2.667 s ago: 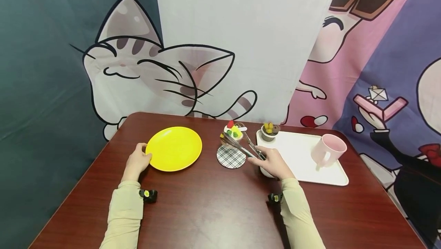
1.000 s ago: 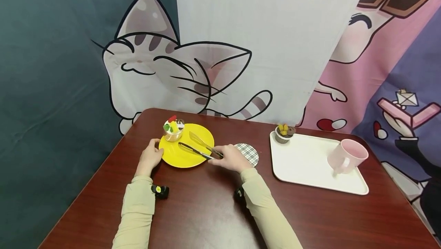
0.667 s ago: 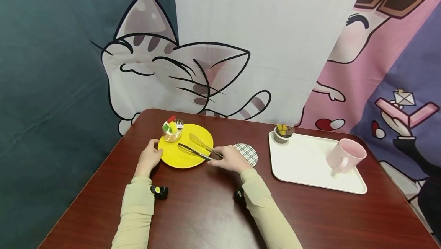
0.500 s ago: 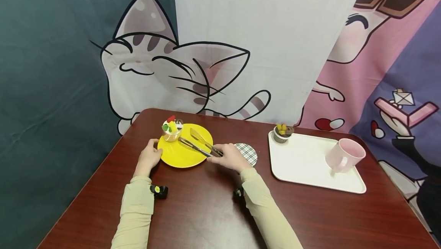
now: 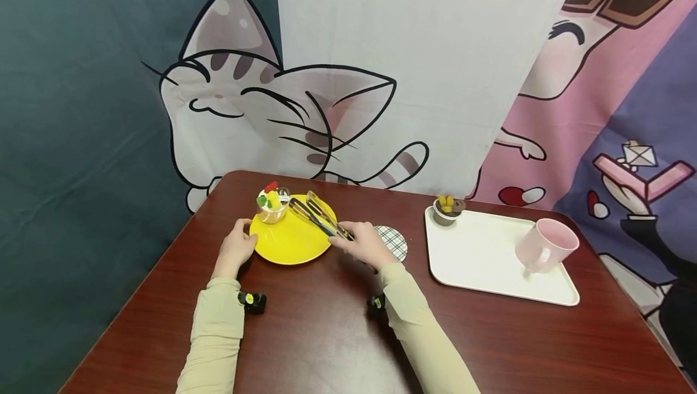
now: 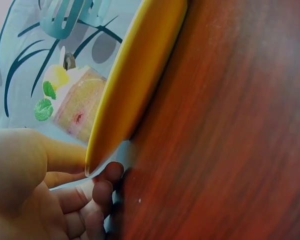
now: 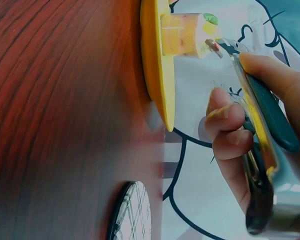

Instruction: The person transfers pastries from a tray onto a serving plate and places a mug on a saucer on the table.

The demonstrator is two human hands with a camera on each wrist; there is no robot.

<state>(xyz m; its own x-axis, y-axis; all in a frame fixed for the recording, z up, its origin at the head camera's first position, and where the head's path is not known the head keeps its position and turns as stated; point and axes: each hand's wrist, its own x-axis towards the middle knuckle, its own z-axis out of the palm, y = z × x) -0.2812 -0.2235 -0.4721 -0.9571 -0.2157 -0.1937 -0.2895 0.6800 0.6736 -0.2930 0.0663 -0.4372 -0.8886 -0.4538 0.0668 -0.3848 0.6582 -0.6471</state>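
Note:
My left hand (image 5: 236,247) pinches the near-left rim of a yellow plate (image 5: 288,247), thumb above and fingers curled beneath, as the left wrist view shows. On the plate's far-left part stands a clear dessert cup (image 5: 272,209) of layered cake, topped with cream, yellow fruit, a red piece and green leaves. My right hand (image 5: 367,244) grips metal tongs (image 5: 316,215) with dark handles. Their slotted tips (image 6: 62,22) hang parted over the plate, right of the cup, with nothing between them.
A round checked coaster (image 5: 395,242) lies partly behind my right hand. Farther right, a white tray (image 5: 474,261) bears a pink mug (image 5: 547,246) and, at its far-left corner, a small brown dessert cup (image 5: 445,212). A printed curtain hangs behind the table.
The layered dessert cup has gone from the coaster to the plate, carried left by the tongs. Since then the tongs have opened and risen away from it. My left hand keeps its hold.

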